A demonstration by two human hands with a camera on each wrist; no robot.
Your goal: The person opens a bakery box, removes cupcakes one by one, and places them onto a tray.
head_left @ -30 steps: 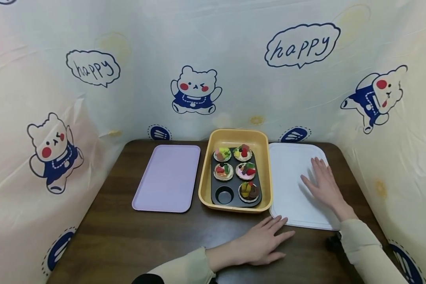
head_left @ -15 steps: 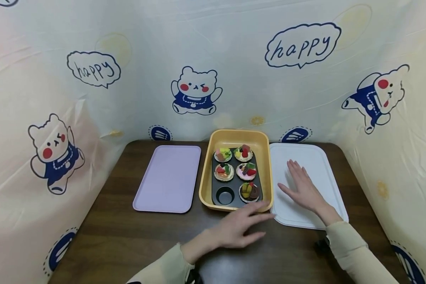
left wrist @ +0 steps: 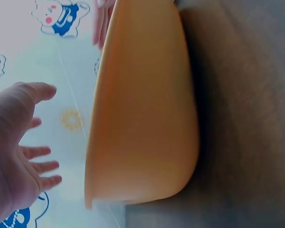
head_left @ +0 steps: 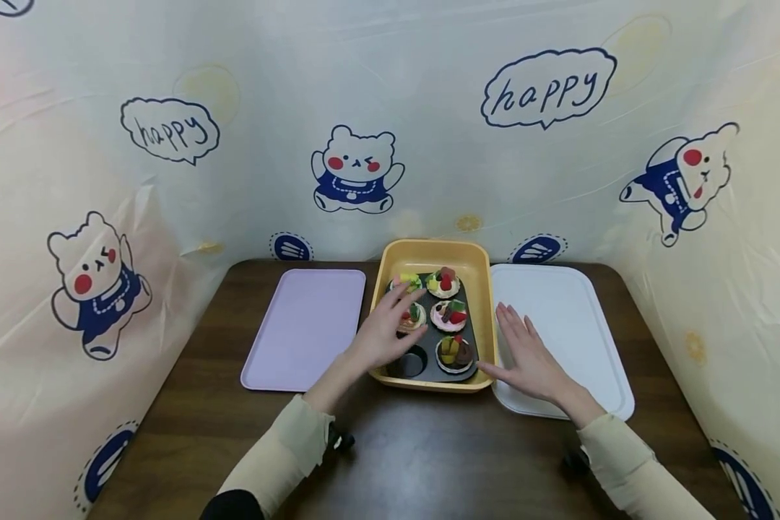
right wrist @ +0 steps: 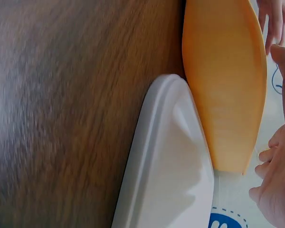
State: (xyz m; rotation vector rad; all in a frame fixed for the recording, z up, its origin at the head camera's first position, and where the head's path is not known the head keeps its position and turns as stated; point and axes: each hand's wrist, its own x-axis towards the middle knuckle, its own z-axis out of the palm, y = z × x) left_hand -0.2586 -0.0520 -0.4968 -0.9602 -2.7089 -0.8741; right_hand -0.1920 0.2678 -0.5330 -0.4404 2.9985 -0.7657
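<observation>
A dark muffin tin (head_left: 434, 373) lies in a yellow plastic bin (head_left: 435, 253), holding several fruit-topped cupcakes (head_left: 449, 315). Its near-left cup (head_left: 412, 361) has no cupcake. My left hand (head_left: 385, 331) hovers over the bin's left side with spread fingers, partly covering the two left cupcakes. Beside the bin's right rim, above the white tray (head_left: 578, 325), is my right hand (head_left: 529, 361), fingers extended and holding nothing. In the left wrist view, my left hand (left wrist: 14, 147) stays apart from the bin's wall (left wrist: 142, 109). The right wrist view has my right hand (right wrist: 278, 185) beyond the bin (right wrist: 225, 85).
Left of the bin lies a flat lilac tray (head_left: 305, 328). The white tray adjoins the bin on the right. All stand on a dark wooden table (head_left: 429, 455), with a printed curtain (head_left: 429, 94) behind and on both sides.
My left hand has moved from the table in front of the bin, leftward and forward to above its left side. My right hand has shifted left across the white tray towards the bin.
</observation>
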